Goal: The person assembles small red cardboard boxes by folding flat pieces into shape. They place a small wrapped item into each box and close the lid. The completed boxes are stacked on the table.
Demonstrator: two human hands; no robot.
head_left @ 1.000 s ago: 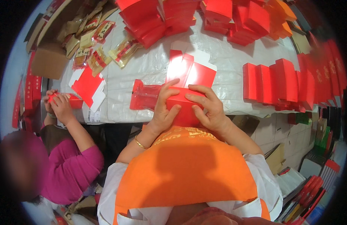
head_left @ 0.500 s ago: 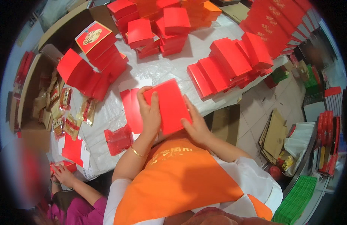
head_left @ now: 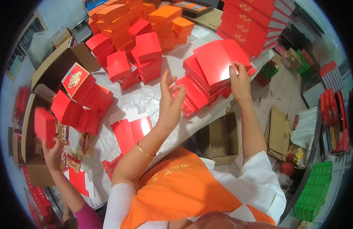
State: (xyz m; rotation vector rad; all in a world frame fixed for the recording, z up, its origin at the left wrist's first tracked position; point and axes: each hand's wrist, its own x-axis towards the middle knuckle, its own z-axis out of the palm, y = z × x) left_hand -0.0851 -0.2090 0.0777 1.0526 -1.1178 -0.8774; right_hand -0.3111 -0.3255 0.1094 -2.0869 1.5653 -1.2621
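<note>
My right hand (head_left: 240, 83) grips the near right edge of a red box (head_left: 211, 65), which rests tilted on top of a stack of red boxes (head_left: 191, 97) at the right of the table. Fingers apart, my left hand (head_left: 171, 100) hovers left of that stack with nothing in it. Below it lies a partly folded red carton (head_left: 123, 134) with white flaps. A red packet (head_left: 110, 165) is partly hidden by my left forearm.
At the left, a co-worker's hand (head_left: 53, 152) holds a red box (head_left: 45, 125) beside a cardboard carton (head_left: 42, 168). Red box stacks (head_left: 85, 103) and orange ones (head_left: 119, 28) stand further back. A green crate (head_left: 313, 191) is at lower right.
The red box has gone from in front of me to the right-hand stack. My left hand has let go of it. The co-worker's hand has risen, now with a red box.
</note>
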